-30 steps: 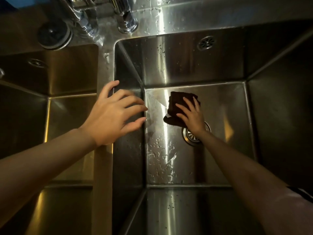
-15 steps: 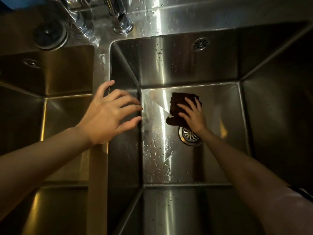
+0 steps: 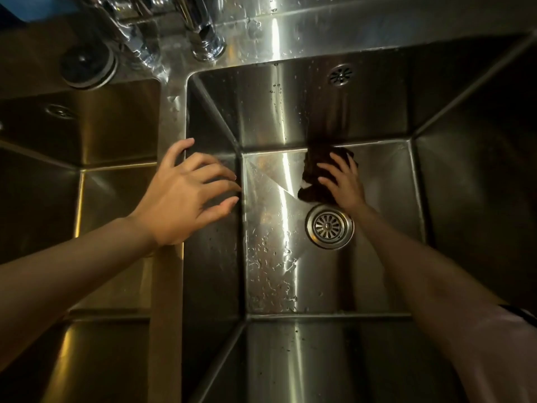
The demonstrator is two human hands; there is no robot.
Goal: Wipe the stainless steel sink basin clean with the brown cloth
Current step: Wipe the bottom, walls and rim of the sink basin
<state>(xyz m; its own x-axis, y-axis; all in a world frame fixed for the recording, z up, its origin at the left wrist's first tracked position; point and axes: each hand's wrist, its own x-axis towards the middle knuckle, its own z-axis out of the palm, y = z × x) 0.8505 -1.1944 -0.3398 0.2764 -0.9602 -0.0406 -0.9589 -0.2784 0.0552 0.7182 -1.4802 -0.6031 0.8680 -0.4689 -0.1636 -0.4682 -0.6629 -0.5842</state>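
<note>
Right hand: the right hand (image 3: 345, 184) lay palm-down with fingers spread and nearly straight, pressing the dark brown crumpled cloth (image 3: 315, 173) against the floor of the basin.
Brown cloth: it sat at the far edge of the basin floor, touching the foot of the back wall, just beyond the round perforated metal drain strainer (image 3: 329, 226); its near part was covered by the fingers.
Left hand: the left hand (image 3: 186, 196) was held open, fingers splayed and lightly bent, gripping nothing, over the steel divider (image 3: 167, 301) between the two basins; whether it touched the metal could not be told.
Basin: the rectangular stainless steel sink basin (image 3: 273, 257) carried water droplets on its floor left of the drain.
Surroundings: a round overflow grille (image 3: 340, 74) marked the back wall; chrome tap bases (image 3: 207, 43) stood on the wet rear ledge.
</note>
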